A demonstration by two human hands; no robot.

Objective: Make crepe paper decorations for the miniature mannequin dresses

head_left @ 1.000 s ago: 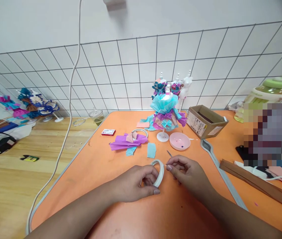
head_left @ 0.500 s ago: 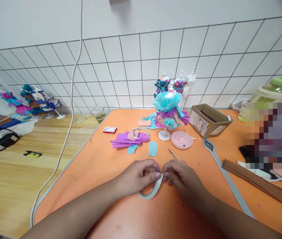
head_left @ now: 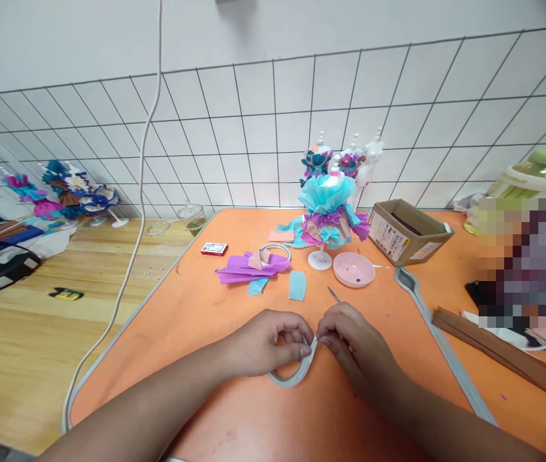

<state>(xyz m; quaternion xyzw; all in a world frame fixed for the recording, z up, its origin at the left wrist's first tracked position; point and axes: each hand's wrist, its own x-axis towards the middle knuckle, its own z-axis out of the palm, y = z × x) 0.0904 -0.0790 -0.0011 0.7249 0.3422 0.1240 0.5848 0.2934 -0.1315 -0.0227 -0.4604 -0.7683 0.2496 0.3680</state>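
Observation:
My left hand [head_left: 265,343] grips a white roll of tape [head_left: 296,372] that lies tilted on the orange table [head_left: 196,333]. Thumb and fingers are closed round its upper rim. My right hand [head_left: 354,343] pinches at the top edge of the same roll, fingertip to fingertip with the left. The thin metal tip of scissors [head_left: 334,294] pokes out just behind the right hand; the rest is hidden.
Behind the hands lie purple and blue paper scraps [head_left: 251,268], a second tape ring [head_left: 277,249], a pink bowl [head_left: 353,269], a paper-dressed mini mannequin [head_left: 326,215], a cardboard box [head_left: 407,232] and a small red card [head_left: 213,248]. A white cable [head_left: 131,250] hangs at left.
The tape roll stood upright between my hands a second ago; it now lies tilted low on the table. Both hands have closed together at its top edge.

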